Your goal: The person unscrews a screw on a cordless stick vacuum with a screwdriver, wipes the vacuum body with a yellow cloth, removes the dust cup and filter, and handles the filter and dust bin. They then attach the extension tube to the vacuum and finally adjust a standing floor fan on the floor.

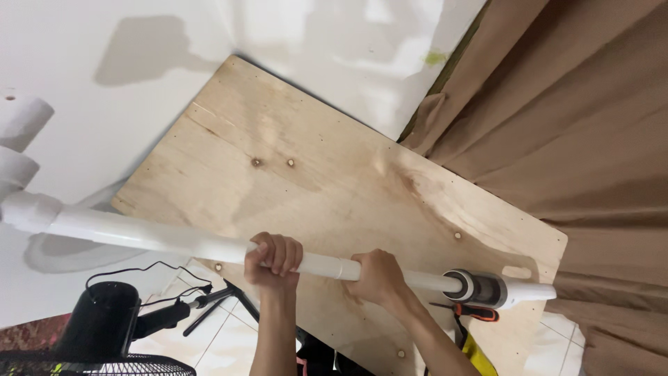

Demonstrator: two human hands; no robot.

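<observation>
I am gripping the white pipe (209, 245) with both hands, left (273, 259) and right (376, 276), fingers wrapped closed, above the plywood worktop (334, 181).

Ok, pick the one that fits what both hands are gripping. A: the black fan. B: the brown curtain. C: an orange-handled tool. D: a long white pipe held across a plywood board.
D: the left hand and right hand both close around the white pipe, which runs across the plywood board.
</observation>
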